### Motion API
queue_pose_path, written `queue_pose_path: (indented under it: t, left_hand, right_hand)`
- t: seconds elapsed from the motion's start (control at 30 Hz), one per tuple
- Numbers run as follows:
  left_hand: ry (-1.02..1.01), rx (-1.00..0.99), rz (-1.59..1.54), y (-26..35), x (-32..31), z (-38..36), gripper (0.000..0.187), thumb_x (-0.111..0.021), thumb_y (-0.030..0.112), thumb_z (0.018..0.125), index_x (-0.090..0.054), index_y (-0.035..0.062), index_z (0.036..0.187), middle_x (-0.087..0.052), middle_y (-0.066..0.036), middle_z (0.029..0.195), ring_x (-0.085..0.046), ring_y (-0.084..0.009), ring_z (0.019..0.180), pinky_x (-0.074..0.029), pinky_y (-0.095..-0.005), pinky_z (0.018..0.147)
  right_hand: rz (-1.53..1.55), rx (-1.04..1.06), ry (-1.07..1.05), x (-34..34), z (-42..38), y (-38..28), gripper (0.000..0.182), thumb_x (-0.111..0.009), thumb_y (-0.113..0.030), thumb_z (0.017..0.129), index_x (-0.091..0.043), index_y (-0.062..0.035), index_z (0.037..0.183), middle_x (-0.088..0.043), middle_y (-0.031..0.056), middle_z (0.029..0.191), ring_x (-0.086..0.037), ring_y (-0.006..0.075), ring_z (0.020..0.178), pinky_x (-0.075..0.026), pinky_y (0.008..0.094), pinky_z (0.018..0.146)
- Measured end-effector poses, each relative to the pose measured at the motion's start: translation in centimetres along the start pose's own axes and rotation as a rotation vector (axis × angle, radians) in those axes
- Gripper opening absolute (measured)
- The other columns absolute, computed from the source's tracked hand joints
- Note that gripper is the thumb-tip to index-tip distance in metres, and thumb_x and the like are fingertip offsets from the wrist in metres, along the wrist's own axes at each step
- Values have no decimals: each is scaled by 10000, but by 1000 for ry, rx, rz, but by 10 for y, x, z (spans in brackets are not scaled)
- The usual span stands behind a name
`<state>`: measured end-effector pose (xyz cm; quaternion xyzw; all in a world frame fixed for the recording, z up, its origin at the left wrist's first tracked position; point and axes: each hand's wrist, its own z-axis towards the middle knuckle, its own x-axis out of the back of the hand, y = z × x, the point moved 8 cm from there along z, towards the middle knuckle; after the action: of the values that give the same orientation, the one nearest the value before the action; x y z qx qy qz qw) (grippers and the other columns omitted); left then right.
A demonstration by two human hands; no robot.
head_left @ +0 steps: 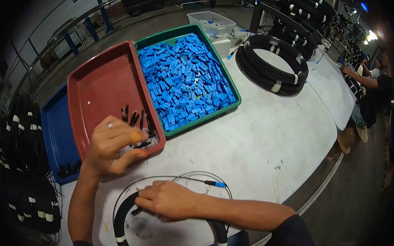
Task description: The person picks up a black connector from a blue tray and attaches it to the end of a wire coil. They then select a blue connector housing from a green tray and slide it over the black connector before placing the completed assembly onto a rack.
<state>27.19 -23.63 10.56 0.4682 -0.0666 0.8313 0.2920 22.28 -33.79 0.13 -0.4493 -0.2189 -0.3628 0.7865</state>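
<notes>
From your head view, the black cable coil [123, 220] lies on the desk [257, 142] in front of you, its upper left side under the bent fingers of your right hand [170, 200]; the tips are partly hidden, so you cannot tell whether they clamp it. Your left hand [113, 146] is well above the coil, over the near corner of the red tray [107, 85], thumb and forefinger apart with orange-tinted tips.

Your coil is thick and dark, with white bands [120, 239] around it, and a thin loose end looping up to a blue-tipped connector [215, 184].

Your red tray has small black parts [134, 118] and clear scraps [153, 142] in that corner. The green tray [203, 119] beside it is heaped with blue pieces [185, 75]; the blue tray [56, 118] on its other side has dark parts [68, 169] at its near end.
</notes>
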Motion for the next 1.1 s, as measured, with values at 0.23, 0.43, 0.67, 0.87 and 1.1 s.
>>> queue_pose_path:
  t: [0.23, 0.43, 0.67, 0.87, 1.1]
  left_hand:
    - [-275, -142, 295, -22, -46, 69, 250, -817, 235, 808, -733, 120, 1014, -746, -14, 938, -668, -207, 940, -467, -362, 838]
    - [-454, -171, 414, -47, -74, 98, 222, -809, 239, 806, -736, 134, 987, -746, -10, 901, -659, -208, 930, -453, -363, 858]
    - [-454, -126, 530, -61, -102, 122, 66, -755, 156, 831, -733, 142, 892, -718, 24, 780, -638, -208, 897, -430, -369, 795]
    - [-408, -235, 429, -68, -129, 121, 175, -672, 71, 822, -776, 155, 936, -733, -20, 904, -685, -238, 958, -504, -391, 804]
    - [16, -272, 339, -77, -107, 129, 288, -641, -33, 784, -743, 69, 1034, -747, -85, 1058, -683, -296, 991, -559, -421, 838]
  right_hand:
    - [71, -28, -5, 3, -1, 6, 263, -635, -67, 784, -592, -13, 1038, -597, 124, 902, -628, 327, 793, -505, 421, 719]
    - [141, -55, 12, 0, -2, 10, 301, -639, -60, 774, -589, 0, 1064, -598, 139, 922, -639, 342, 831, -523, 438, 753]
    - [158, -73, 31, 3, -2, 9, 217, -629, -63, 772, -578, 4, 973, -621, 159, 894, -668, 346, 840, -535, 441, 768]
    - [142, -65, 26, 2, -3, 11, 214, -604, -101, 836, -599, 0, 1025, -590, 145, 910, -642, 347, 834, -529, 444, 758]
    - [180, -79, 21, 3, -3, 11, 280, -632, -83, 800, -608, 11, 1062, -599, 156, 928, -643, 356, 843, -531, 445, 762]
